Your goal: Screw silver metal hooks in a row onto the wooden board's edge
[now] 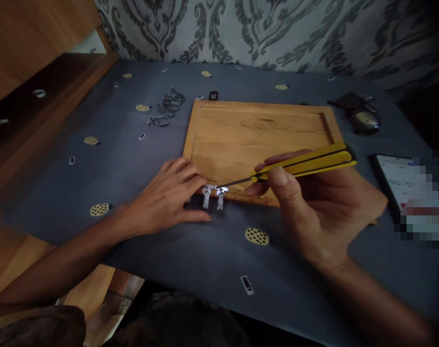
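In my right hand [313, 207] is a screwdriver with a yellow and black handle [306, 163], held between thumb and fingers. Its thin shaft slants left and down, and the tip meets a small metal hook [220, 198] on the near edge of a framed wooden board [241, 144]. A second metal hook [206, 197] sits just left of it. My left hand [169, 197] is closed over the board's near left corner, its fingers bent on top and its thumb stretched along the front. The index fingertip is beside the left hook's plate. A further metal piece by that thumb is mostly hidden.
Several loose metal hooks [168, 107] lie behind the board's left side. A phone [396, 185] is at the right, with a dark object [364, 120] at the back right. The grey patterned cloth [190, 270] covers the table, which meets a patterned wall [223, 33].
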`<state>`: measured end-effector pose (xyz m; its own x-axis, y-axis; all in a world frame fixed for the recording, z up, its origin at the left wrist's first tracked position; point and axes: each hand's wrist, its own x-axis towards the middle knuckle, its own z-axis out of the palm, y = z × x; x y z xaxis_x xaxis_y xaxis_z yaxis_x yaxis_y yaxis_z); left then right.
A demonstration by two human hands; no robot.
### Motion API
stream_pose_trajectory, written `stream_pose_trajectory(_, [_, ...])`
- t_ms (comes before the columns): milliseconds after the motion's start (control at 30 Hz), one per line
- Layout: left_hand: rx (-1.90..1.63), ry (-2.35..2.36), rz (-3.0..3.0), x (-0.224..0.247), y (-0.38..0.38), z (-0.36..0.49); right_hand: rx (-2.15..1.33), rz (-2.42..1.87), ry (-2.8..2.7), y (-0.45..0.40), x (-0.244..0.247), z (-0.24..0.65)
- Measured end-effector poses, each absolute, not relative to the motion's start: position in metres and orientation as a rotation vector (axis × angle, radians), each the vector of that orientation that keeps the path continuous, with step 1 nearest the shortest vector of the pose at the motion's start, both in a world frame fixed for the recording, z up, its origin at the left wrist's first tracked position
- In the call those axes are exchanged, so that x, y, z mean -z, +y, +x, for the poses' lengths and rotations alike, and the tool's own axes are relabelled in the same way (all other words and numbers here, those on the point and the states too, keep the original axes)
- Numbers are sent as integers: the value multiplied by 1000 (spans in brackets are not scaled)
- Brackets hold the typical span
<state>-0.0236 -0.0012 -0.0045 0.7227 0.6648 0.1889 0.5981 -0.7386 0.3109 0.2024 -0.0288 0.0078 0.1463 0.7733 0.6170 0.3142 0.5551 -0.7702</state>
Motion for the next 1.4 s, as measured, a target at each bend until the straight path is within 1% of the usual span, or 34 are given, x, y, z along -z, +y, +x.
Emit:
stream_pose_trajectory(233, [-472,1036,2679,7,-2,-24,-416,-1080,-1634,-25,-13,198])
stream_pose_trajectory(600, [-473,1042,2658,7,-3,-23,-581,-1061,-1588,-21,-8,194])
stream_pose_trajectory(833, [-449,1045,2663,6,-3,-22,-536,-1088,-1696,-20,-12,195])
stream_pose_trajectory(1000, [-475,1040,2657,5,-3,-21,-627,-975,-1839,-4,-21,199])
stream_pose_trajectory(1200, [-471,1020,2656,5,-3,-21,-620,-926,-1956,5,-26,202])
stream_pose_trajectory(1300, [-469,1024,2658,5,-2,-22,-657,-931,-1991,8,-30,203])
stream_pose_trajectory(1400, [-443,1027,2654,5,-2,-22,-701,-846,-2060,15,-36,204])
